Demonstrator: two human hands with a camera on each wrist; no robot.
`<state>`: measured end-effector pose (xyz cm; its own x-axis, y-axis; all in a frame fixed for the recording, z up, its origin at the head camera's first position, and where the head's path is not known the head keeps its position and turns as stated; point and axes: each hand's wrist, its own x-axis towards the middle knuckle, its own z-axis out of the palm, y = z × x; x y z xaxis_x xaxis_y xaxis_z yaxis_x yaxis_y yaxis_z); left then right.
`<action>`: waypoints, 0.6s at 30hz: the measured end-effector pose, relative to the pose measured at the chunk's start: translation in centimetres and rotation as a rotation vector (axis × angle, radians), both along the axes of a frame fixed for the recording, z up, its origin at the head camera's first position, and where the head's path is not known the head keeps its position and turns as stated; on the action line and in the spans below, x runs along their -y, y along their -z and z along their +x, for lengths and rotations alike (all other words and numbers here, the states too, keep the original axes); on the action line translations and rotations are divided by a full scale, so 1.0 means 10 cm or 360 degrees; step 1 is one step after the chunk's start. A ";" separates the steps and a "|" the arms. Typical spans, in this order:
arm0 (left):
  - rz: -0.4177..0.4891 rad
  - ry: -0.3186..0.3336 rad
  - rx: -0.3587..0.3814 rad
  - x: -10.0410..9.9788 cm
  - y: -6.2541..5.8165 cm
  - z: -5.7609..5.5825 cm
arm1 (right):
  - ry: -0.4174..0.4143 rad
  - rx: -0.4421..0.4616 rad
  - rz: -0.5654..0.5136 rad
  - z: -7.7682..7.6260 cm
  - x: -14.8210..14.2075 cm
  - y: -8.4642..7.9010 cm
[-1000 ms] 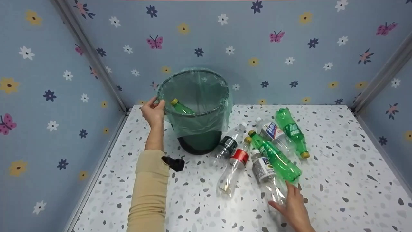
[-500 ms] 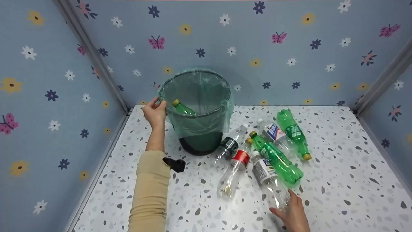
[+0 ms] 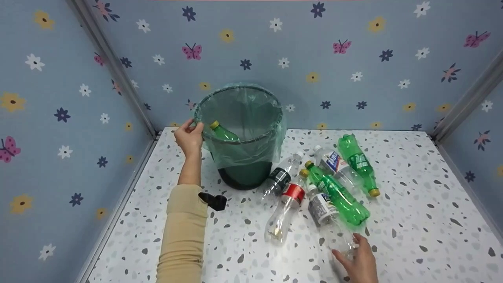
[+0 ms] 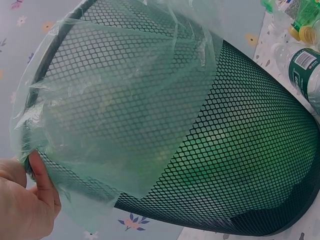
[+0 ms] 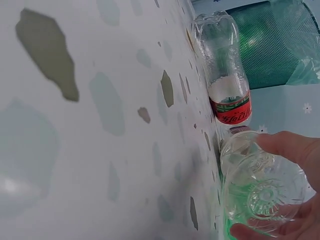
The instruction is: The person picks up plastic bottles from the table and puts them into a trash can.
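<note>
My left hand [image 3: 189,137] pinches the left rim of a dark mesh trash bin [image 3: 244,176], together with its thin green liner bag [image 3: 235,153]. Inside the bin leans a green bottle [image 3: 224,133] with a yellow cap. At the lower right, my right hand [image 3: 360,260] grips the base of a clear plastic bottle [image 3: 323,210] that lies on the table. The right wrist view shows the thumb on one side of the bottle's base [image 5: 265,197] and curled fingers on the other. A green bottle [image 3: 341,196] lies right beside it.
A red-labelled bottle [image 3: 292,192] and a dark-labelled one [image 3: 279,177] lie between bin and right hand. Farther back are a clear bottle [image 3: 346,173] and another green bottle [image 3: 359,163]. Flower-patterned walls [image 3: 353,47] enclose the speckled table [image 3: 416,220].
My right hand has drawn slightly back from beside the green bottle to the clear bottle's base, its fingers closing around it. The left hand keeps its hold on the bin's rim.
</note>
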<state>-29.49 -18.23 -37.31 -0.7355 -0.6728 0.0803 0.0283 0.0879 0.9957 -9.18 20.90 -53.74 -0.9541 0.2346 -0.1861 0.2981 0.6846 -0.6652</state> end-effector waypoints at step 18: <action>0.0043 0.0013 0.0059 0.01 -0.01 0.00 | 0.0206 -0.0364 0.0109 -0.01 -0.09 0.06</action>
